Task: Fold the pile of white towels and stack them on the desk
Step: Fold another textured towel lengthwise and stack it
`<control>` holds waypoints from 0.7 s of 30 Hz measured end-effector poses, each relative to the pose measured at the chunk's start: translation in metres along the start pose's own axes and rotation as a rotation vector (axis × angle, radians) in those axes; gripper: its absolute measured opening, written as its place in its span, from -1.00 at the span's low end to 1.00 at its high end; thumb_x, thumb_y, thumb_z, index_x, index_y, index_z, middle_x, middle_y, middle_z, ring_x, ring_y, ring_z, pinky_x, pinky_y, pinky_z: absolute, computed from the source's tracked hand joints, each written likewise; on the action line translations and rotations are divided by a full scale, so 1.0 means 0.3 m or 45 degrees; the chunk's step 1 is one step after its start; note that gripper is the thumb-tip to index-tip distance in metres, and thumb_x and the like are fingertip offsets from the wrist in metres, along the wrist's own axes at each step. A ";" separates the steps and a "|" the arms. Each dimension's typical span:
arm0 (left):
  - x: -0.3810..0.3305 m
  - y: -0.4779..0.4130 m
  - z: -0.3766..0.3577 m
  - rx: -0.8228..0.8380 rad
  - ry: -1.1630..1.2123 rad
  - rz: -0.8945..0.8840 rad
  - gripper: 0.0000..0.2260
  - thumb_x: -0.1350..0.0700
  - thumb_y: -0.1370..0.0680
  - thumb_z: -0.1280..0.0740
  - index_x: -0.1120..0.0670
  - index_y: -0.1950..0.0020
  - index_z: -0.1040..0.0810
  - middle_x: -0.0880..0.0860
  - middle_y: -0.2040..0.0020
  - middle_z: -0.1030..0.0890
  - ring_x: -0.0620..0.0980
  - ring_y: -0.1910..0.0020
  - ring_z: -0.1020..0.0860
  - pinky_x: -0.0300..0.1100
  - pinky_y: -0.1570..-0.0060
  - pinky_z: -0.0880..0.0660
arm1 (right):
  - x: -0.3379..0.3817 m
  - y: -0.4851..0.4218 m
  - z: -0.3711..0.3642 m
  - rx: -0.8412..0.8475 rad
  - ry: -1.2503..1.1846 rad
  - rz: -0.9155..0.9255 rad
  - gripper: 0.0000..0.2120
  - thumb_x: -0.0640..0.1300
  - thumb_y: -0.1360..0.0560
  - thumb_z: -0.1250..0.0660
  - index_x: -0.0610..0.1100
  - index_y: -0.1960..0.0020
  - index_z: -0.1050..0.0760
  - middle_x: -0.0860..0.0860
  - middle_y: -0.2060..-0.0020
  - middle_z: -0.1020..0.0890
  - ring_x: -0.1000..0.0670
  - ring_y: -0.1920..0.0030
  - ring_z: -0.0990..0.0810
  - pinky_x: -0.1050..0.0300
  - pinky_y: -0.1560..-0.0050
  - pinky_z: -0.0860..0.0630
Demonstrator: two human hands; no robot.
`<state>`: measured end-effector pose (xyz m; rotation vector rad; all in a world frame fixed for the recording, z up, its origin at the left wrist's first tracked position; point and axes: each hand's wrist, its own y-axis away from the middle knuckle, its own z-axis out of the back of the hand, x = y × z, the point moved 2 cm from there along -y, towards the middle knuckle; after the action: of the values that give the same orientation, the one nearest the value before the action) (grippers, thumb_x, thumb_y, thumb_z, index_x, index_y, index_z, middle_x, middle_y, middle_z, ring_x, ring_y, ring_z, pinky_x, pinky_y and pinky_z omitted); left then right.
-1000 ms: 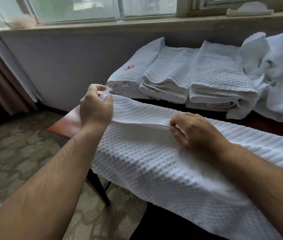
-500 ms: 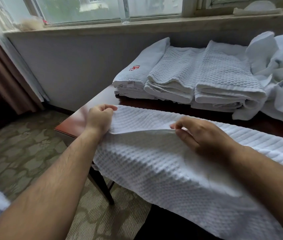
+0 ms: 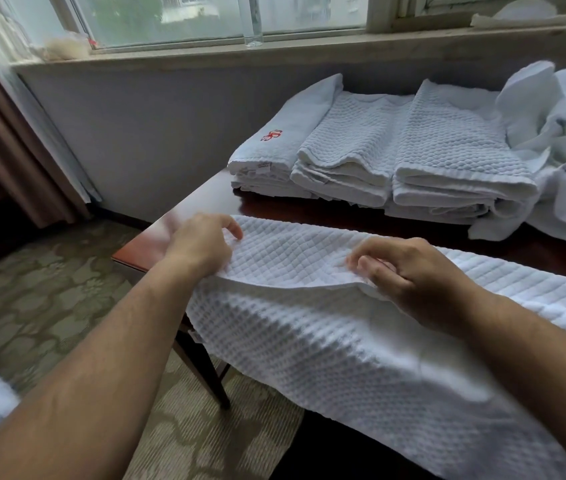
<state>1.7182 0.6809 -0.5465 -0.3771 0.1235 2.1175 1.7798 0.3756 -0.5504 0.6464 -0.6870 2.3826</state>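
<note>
Head view — forward and down, close over the desk (image 3: 309,211).

Soft daylight from the window (image 3: 205,12), glare on the desk (image 3: 156,233) corner, wide-angle bending at edges.

Left grip (image 3: 201,245) and right grip (image 3: 413,271) pinching waffle towel (image 3: 309,341), draped over desk (image 3: 292,208) — folded stacks (image 3: 447,150) behind.

Left hand (image 3: 201,245) dropped from its raised position to the level of the desk (image 3: 136,252), taking the corner of the towel (image 3: 309,341) with it. Right hand (image 3: 413,271) lowered slightly. Lifted top layer settled flatter.
</note>
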 end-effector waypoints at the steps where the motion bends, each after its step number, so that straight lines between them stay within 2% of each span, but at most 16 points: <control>1: -0.021 0.011 0.002 -0.051 -0.150 -0.062 -0.59 0.29 -0.48 -0.30 -0.21 -0.11 -0.62 0.05 -0.22 -0.51 0.08 -0.22 -0.43 0.02 -0.24 -0.40 | -0.010 -0.001 0.001 -0.020 0.110 -0.057 -0.80 -0.01 -0.60 -0.22 0.01 -0.04 -0.62 0.07 -0.01 -0.68 0.00 -0.13 -0.61 -0.06 -0.16 -0.49; 2: -0.048 0.023 0.001 -0.085 -0.217 -0.131 -0.57 0.27 -0.49 -0.29 -0.21 -0.18 -0.60 0.05 -0.27 -0.47 0.11 -0.30 -0.36 0.06 -0.30 -0.32 | -0.021 -0.001 0.000 0.009 0.260 -0.123 -0.78 0.04 -0.60 -0.21 0.06 -0.09 -0.61 0.05 -0.15 -0.65 -0.03 -0.30 -0.54 -0.08 -0.29 -0.43; 4: -0.121 0.054 -0.016 -0.053 -0.107 -0.323 -0.60 0.21 -0.54 -0.28 -0.17 -0.29 -0.56 0.04 -0.36 -0.43 0.09 -0.38 -0.31 0.05 -0.39 -0.23 | -0.047 0.020 0.010 0.157 0.477 -0.311 -0.61 0.23 -0.57 -0.09 0.13 -0.26 -0.53 0.04 -0.46 -0.45 -0.05 -0.57 -0.23 -0.12 -0.52 -0.18; 6: -0.208 0.106 -0.048 0.085 0.135 -0.627 -0.71 0.06 -0.60 -0.32 -0.16 -0.31 -0.56 -0.01 -0.37 -0.44 -0.02 -0.38 -0.34 -0.06 -0.43 -0.25 | -0.065 0.060 0.036 0.231 0.522 -0.441 -0.38 0.38 -0.49 0.04 0.19 -0.42 -0.42 0.02 -0.60 -0.22 -0.07 -0.63 -0.01 -0.13 -0.58 0.00; 8: -0.278 0.177 -0.075 0.235 0.258 -0.916 -0.69 -0.14 -0.57 -0.39 -0.18 -0.31 -0.57 -0.10 -0.36 -0.45 -0.17 -0.36 -0.34 -0.25 -0.37 -0.25 | -0.071 0.112 0.060 0.232 0.512 -0.445 -0.29 0.44 -0.44 0.08 0.22 -0.49 -0.35 0.03 -0.63 -0.13 -0.07 -0.63 0.04 -0.09 -0.57 0.04; 10: -0.304 0.220 -0.103 0.285 0.225 -1.089 -0.54 -0.29 -0.44 -0.45 -0.19 -0.29 -0.58 -0.16 -0.36 -0.46 -0.22 -0.36 -0.34 -0.33 -0.33 -0.25 | -0.072 0.164 0.080 0.186 0.464 -0.351 -0.27 0.49 -0.46 0.10 0.19 -0.48 -0.37 0.04 -0.60 -0.21 -0.05 -0.62 -0.02 -0.07 -0.58 -0.01; 11: -0.304 0.233 -0.114 0.274 0.204 -1.130 -0.53 -0.32 -0.40 -0.46 -0.20 -0.26 -0.60 -0.16 -0.35 -0.47 -0.21 -0.36 -0.36 -0.28 -0.34 -0.30 | -0.069 0.186 0.087 0.164 0.436 -0.273 -0.27 0.52 -0.46 0.05 0.16 -0.45 -0.42 0.03 -0.57 -0.29 -0.04 -0.61 -0.10 -0.09 -0.57 -0.07; 13: -0.298 0.248 -0.120 0.163 0.236 -1.174 -0.66 -0.25 -0.43 -0.48 -0.15 -0.14 -0.67 -0.12 -0.29 -0.55 -0.14 -0.29 -0.47 -0.10 -0.26 -0.46 | -0.057 0.218 0.092 0.127 0.448 -0.088 -0.29 0.51 -0.43 -0.13 0.08 -0.36 -0.52 -0.01 -0.48 -0.44 -0.09 -0.54 -0.28 -0.14 -0.52 -0.25; 15: -0.296 0.258 -0.116 -0.085 0.270 -1.301 -0.82 -0.07 -0.53 -0.47 -0.02 -0.03 -0.74 -0.01 -0.14 -0.65 0.00 -0.11 -0.60 0.02 -0.06 -0.55 | -0.045 0.226 0.083 0.054 0.579 0.117 -0.49 0.32 -0.44 -0.38 -0.01 -0.21 -0.63 -0.09 -0.34 -0.58 -0.19 -0.41 -0.47 -0.23 -0.38 -0.43; 17: -0.291 0.272 -0.116 -0.316 0.270 -1.438 -0.84 0.02 -0.57 -0.44 0.08 0.01 -0.75 0.06 0.00 -0.68 0.10 0.06 -0.64 0.04 0.13 -0.57 | -0.037 0.216 0.075 -0.079 0.620 0.294 -0.79 -0.02 -0.43 -0.52 -0.07 -0.03 -0.70 -0.11 -0.19 -0.67 -0.23 -0.24 -0.60 -0.25 -0.19 -0.55; 19: -0.283 0.284 -0.114 -0.448 0.248 -1.468 -0.79 -0.02 -0.60 -0.38 0.08 0.03 -0.74 0.08 0.05 -0.66 0.09 0.17 -0.62 -0.01 0.33 -0.56 | -0.034 0.208 0.081 -0.186 0.613 0.439 -0.92 -0.16 -0.46 -0.43 -0.11 0.08 -0.70 -0.07 -0.06 -0.71 -0.20 -0.09 -0.64 -0.18 -0.07 -0.58; 21: -0.276 0.290 -0.111 -0.451 0.209 -1.429 -0.76 -0.09 -0.59 -0.36 0.02 0.04 -0.75 0.05 0.07 -0.64 0.02 0.24 -0.60 -0.08 0.45 -0.52 | -0.042 0.210 0.083 -0.206 0.601 0.497 -0.85 -0.14 -0.49 -0.33 -0.13 0.13 -0.67 -0.03 0.04 -0.69 -0.15 0.02 -0.60 -0.11 0.01 -0.56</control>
<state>1.6944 0.5589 -0.5570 -0.6396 -0.3141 0.9860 1.7560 0.3114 -0.5591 -0.1383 -0.8348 2.6492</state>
